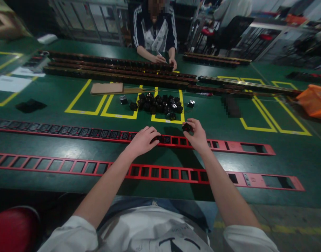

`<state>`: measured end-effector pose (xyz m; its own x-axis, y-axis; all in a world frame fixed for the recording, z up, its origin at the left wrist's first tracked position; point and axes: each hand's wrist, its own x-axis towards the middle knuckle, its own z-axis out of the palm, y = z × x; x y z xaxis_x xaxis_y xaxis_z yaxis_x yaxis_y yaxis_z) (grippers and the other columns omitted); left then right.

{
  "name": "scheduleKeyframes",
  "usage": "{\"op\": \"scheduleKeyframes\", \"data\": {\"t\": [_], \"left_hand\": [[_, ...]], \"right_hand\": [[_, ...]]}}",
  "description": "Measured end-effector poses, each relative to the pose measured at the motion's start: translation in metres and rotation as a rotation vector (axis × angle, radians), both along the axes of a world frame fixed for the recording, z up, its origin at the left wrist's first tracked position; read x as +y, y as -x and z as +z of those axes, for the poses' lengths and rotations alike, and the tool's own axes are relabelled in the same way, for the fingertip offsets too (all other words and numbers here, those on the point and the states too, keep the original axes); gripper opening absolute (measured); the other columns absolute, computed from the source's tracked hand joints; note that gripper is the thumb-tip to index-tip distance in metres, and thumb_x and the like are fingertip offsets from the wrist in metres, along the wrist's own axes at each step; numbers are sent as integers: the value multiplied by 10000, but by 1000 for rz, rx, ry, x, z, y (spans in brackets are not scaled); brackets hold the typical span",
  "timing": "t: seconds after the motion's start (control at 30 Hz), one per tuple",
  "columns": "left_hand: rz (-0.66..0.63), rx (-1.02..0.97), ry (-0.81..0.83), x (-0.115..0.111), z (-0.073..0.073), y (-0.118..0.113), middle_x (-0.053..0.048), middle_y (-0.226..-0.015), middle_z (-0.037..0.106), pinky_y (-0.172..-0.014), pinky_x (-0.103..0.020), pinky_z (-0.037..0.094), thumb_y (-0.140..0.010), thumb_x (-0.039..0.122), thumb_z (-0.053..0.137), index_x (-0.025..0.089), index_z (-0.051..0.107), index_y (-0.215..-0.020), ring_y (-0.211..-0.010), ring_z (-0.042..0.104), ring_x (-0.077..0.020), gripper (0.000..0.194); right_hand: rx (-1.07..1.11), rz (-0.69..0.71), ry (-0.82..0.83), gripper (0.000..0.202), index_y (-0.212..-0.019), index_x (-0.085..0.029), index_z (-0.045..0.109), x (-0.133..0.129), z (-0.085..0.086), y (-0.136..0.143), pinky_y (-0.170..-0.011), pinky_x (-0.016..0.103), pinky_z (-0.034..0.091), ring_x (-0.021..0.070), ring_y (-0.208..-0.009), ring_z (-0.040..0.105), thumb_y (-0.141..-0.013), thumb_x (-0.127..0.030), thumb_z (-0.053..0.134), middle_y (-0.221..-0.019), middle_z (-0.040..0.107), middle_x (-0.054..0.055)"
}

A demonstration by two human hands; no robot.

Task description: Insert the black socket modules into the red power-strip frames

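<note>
On your shirt [150,224], bottom centre, you can make out partial lettering, apparently "XPLO", the rest lost in folds. The mark near the right end of the lower red rail [150,172] and your yellow outlines' white labels [169,121] are illegible.

We have the near frame [159,173]; behind it, the far frame [170,140]; then piled blocks [160,104] (cardboard [108,88] to their left).
</note>
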<state>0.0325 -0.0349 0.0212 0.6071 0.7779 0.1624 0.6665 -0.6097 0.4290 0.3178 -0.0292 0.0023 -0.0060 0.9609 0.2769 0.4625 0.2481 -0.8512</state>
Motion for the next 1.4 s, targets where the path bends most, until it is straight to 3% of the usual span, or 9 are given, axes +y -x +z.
{"op": "scheduleKeyframes", "data": {"t": [0.17,0.37,0.5,0.63,0.87,1.0,1.27,1.4], "left_hand": [[-2,-1,0,0,0,0,-72,-1136,625,-940,-406,502,-978,285,574,197,657,-1206,-1063,552,-243,258],[-5,-10,3,0,0,1,-69,-1134,627,-952,-405,499,-977,283,575,205,661,-1192,-1063,554,-242,245],[2,-5,2,0,-1,0,-71,-1140,627,-953,-410,499,-978,287,571,203,659,-1202,-1064,550,-244,255],[-5,-10,-6,0,-1,0,-77,-1133,629,-954,-416,502,-970,280,581,182,663,-1197,-1063,548,-248,260],[-1,-13,1,0,-1,0,-70,-1136,631,-944,-404,499,-974,276,579,187,659,-1200,-1062,551,-241,256],[4,-1,-4,0,-2,0,-68,-1140,630,-928,-408,501,-974,275,579,193,657,-1198,-1056,549,-243,252],[4,-9,-11,0,-3,0,-67,-1134,629,-925,-408,500,-972,273,579,209,659,-1188,-1058,555,-244,239],[5,-6,-14,0,-2,0,-68,-1125,629,-921,-410,499,-971,279,582,202,660,-1185,-1047,554,-244,240]], "right_hand": [[-77,59,24,512,-1306,-225,578,-5,6,1,-1051,462,518,258,-1196,661,-796,-221,624,-1267,698,103],[-171,70,57,365,-1168,-230,653,-8,14,3,-996,482,531,272,-1087,680,-818,-334,667,-1162,720,83],[-191,9,70,382,-1047,-225,605,-8,16,4,-849,434,540,249,-892,663,-760,-434,747,-991,697,66],[-249,-65,64,462,-896,-239,499,-7,17,4,-708,360,465,207,-760,557,-678,-508,806,-863,606,27],[-297,-4,33,469,-801,-251,386,-9,21,6,-634,314,355,171,-698,441,-727,-529,758,-783,483,-8],[-313,37,51,422,-801,-250,394,-12,23,9,-615,304,340,164,-669,432,-761,-530,707,-733,447,-22],[-332,129,156,334,-966,-246,516,-17,20,13,-589,306,361,174,-615,516,-810,-490,681,-694,560,-31],[-343,179,122,370,-1045,-245,598,-15,16,12,-630,321,419,198,-708,594,-801,-487,734,-832,654,12]]}}
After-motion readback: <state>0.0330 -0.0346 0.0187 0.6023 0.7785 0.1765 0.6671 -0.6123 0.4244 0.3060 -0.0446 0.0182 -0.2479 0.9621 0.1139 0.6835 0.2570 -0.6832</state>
